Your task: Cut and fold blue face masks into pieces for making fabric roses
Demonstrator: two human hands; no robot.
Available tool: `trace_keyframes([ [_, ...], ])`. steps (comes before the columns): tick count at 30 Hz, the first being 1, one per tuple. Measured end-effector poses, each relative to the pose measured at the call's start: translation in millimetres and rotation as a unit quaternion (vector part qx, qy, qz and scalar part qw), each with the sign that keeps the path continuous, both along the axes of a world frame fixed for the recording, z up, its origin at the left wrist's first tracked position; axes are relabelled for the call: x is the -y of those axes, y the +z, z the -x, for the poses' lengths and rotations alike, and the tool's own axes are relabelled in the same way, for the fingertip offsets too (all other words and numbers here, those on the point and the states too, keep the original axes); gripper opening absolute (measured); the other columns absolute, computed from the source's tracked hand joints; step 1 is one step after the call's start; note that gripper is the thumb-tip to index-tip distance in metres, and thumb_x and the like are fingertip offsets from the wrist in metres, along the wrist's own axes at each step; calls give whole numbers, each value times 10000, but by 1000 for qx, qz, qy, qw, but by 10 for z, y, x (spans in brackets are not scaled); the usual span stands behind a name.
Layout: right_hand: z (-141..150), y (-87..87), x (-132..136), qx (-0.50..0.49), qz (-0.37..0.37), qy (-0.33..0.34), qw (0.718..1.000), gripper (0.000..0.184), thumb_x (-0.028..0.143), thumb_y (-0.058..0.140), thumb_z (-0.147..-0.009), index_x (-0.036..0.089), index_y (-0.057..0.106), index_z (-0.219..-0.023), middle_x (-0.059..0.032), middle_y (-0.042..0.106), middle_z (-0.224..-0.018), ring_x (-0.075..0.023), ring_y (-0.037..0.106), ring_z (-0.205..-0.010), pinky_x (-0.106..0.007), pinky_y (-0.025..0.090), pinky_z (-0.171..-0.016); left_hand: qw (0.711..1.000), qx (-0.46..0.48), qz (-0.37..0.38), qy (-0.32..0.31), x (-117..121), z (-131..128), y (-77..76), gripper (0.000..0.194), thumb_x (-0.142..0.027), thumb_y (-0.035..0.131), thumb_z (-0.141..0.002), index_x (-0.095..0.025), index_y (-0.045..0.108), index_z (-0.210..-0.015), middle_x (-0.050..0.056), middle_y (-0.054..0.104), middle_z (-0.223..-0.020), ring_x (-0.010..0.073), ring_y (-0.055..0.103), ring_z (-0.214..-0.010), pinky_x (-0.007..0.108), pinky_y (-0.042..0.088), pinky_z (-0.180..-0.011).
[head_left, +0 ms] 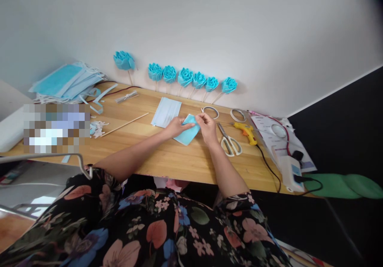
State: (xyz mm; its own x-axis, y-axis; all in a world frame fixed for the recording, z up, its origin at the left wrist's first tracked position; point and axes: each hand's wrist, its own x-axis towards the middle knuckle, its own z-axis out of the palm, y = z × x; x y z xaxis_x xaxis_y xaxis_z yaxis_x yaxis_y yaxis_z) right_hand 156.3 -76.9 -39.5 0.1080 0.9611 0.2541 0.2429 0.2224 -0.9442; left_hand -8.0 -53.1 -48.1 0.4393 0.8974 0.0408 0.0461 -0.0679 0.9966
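L hand (176, 127) & R hand (207, 126): fingers pinch blue sheet (188, 136), L of scissors (229, 142); best keep edges flush, grip light w/o crumpling.

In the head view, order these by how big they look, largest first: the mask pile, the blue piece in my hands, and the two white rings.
1. Mask pile
2. Blue piece, partly covered
3. Left white ring and right white ring: too alike to rank
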Motion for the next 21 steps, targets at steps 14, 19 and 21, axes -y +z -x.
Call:
trace_keyframes([
  [14, 48, -93, -7, 104, 73, 100, 987, 308, 482, 688, -755, 178, 636, -773, 2, 612, -701, -140, 533, -650, -270, 434, -632, 986, 111, -5, 127, -73, 83, 90, 514, -651, 716, -688, -152, 603, -735, 1, 573, -679, 122, 489, -652, 242, 424, -594],
  [19, 70, -107, -16, 169, 36, 38, 984, 272, 452, 652, -762, 193, 597, -699, 17, 578, -640, -129, 500, -603, -266, 394, -616, 984, 104, -34, 141, -67, 67, 90, 519, -677, 647, -729, -166, 561, -705, 0, 536, -671, 129, 472, -672, 241, 397, -599],
  [21, 95, -115, -6, 178, 34, 44, 982, 272, 454, 658, -758, 193, 605, -703, 16, 585, -638, -131, 505, -603, -265, 388, -611, 982, 105, -43, 148, -64, 63, 93, 518, -678, 637, -738, -167, 559, -715, -2, 530, -679, 129, 469, -684, 241, 395, -611],
])
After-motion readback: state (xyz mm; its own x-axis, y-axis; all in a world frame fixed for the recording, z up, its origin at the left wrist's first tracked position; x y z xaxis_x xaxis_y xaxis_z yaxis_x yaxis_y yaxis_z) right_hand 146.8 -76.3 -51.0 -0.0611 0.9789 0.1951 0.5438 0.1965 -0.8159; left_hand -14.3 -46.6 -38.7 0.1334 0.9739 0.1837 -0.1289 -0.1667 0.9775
